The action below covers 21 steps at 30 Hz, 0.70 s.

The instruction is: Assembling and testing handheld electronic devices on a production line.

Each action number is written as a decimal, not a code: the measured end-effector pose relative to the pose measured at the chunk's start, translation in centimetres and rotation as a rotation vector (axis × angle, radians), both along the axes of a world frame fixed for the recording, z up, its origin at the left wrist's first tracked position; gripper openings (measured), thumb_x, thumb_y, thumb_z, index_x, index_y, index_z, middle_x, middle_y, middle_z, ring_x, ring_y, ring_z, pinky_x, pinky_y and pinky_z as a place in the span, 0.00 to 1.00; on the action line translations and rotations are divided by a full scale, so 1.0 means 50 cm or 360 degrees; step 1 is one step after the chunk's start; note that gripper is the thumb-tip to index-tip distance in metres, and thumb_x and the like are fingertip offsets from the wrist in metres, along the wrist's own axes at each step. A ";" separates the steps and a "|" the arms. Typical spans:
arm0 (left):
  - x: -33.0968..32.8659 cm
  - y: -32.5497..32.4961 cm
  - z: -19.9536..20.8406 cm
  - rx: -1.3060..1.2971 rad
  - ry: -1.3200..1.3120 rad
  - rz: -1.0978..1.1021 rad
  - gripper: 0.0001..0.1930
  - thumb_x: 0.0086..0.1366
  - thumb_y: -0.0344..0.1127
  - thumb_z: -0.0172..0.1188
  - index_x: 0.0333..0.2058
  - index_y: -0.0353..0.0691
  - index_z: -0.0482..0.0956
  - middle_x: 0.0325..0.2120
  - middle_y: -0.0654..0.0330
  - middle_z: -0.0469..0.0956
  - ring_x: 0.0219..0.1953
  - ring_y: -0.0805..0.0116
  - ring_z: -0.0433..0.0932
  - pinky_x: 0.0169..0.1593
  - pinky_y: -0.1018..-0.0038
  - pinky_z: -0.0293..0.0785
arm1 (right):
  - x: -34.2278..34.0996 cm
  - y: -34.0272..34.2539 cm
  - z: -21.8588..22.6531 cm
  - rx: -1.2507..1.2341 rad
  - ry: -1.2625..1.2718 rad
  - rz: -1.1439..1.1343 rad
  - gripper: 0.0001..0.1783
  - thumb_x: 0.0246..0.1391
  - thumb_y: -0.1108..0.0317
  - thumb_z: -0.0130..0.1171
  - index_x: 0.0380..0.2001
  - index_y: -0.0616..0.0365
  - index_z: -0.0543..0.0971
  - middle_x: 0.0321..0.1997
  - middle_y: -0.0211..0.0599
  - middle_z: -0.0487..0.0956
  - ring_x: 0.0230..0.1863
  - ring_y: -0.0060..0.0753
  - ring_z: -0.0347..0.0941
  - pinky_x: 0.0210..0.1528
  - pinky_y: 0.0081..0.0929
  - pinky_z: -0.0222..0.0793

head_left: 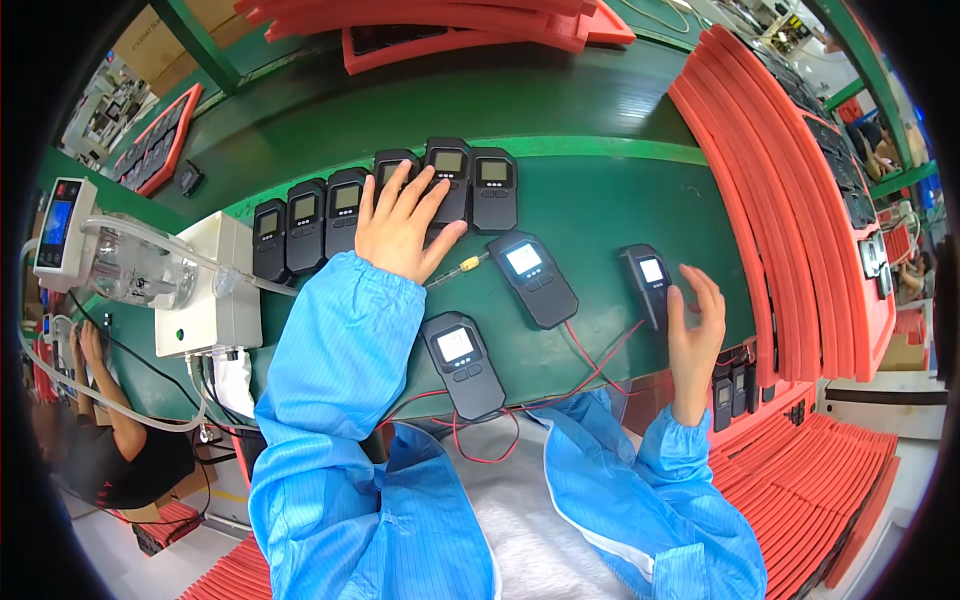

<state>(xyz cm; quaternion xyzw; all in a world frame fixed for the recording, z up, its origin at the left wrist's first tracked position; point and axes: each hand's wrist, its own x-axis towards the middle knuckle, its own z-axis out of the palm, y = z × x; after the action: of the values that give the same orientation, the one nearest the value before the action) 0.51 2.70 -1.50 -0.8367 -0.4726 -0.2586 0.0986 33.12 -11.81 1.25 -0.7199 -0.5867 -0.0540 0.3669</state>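
Observation:
My left hand [405, 222] lies with fingers spread over a row of black handheld meters with unlit screens, its fingertips on or just above a meter [450, 158] near the row's right end. At that end stands another dark meter [494, 205]. Beside a lit black meter [648, 278] on the right, my right hand [697, 325] has its fingers apart and curved. Its thumb is at the meter's right edge; whether they touch, I cannot tell. Two more lit meters, one in the middle [540, 290] and one nearer me [470, 375], lie on the green bench. Red wires run from the lit meters.
At left are a white box [225, 270], a clear bottle [140, 268] with tubing and a small blue-screen device [62, 225]. A tube with a yellow connector [469, 264] ends mid-bench. Red foam trays [745, 200] are stacked right. Another person's hands [90, 345] show far left.

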 end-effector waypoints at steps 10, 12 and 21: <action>0.002 -0.026 0.024 -0.0451 -0.0126 -0.0501 0.10 0.60 0.39 0.63 0.40 0.45 0.81 0.32 0.63 0.79 0.36 0.62 0.80 0.35 0.67 0.77 | -0.293 -0.037 0.020 -0.0410 0.0620 0.1463 0.34 0.47 0.66 0.68 0.59 0.56 0.71 0.65 0.47 0.66 0.67 0.53 0.60 0.65 0.45 0.59; 0.002 -0.033 0.016 -0.0546 -0.0182 -0.0627 0.09 0.59 0.37 0.65 0.38 0.45 0.82 0.27 0.63 0.79 0.29 0.63 0.81 0.28 0.71 0.76 | -0.321 -0.038 0.009 -0.0496 0.0684 0.1421 0.39 0.46 0.66 0.68 0.63 0.55 0.65 0.68 0.49 0.61 0.70 0.55 0.54 0.67 0.46 0.56; -0.006 -0.029 0.015 -0.0905 -0.0129 -0.0662 0.13 0.61 0.43 0.63 0.43 0.48 0.80 0.32 0.62 0.78 0.31 0.57 0.81 0.33 0.64 0.79 | -0.314 -0.026 -0.008 -0.0595 0.0848 0.1539 0.44 0.44 0.72 0.65 0.66 0.55 0.60 0.69 0.52 0.58 0.71 0.55 0.52 0.68 0.45 0.55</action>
<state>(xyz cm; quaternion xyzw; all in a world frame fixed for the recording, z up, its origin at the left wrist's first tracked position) 0.22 1.23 -0.74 -0.8981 -0.3487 -0.1641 -0.2120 17.41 -13.09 0.84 -0.4117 -0.7358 0.4071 0.3513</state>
